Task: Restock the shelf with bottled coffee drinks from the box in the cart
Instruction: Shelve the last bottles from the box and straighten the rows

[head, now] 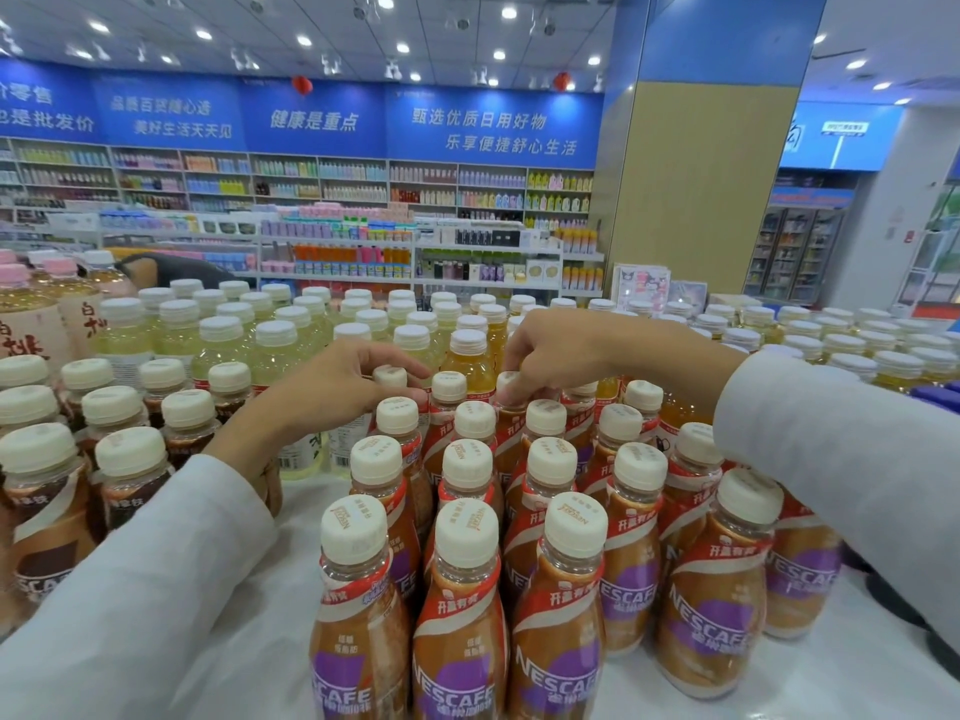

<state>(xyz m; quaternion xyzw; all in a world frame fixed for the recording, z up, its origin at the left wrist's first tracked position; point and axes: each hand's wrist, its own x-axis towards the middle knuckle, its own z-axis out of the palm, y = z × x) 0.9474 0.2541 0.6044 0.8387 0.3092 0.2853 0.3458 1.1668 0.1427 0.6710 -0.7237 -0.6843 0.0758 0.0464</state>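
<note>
Coffee bottles [462, 589]: tight block at 6 o'clock on the white shelf [857, 678]. Left hand [343, 376] fingers curl round a back-row cap; right hand [550, 350] fingers pinch another toward 12 o'clock. Risk: a cap-held bottle may swing and topple crowded neighbours. Cream caps, tan liquid, purple-red labels.

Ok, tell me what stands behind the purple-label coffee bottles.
Rows of white-capped yellow drink bottles and an amber bottle. The left hand and right hand pinch caps of purple-label coffee bottles, hiding whatever stands just behind them.
</note>
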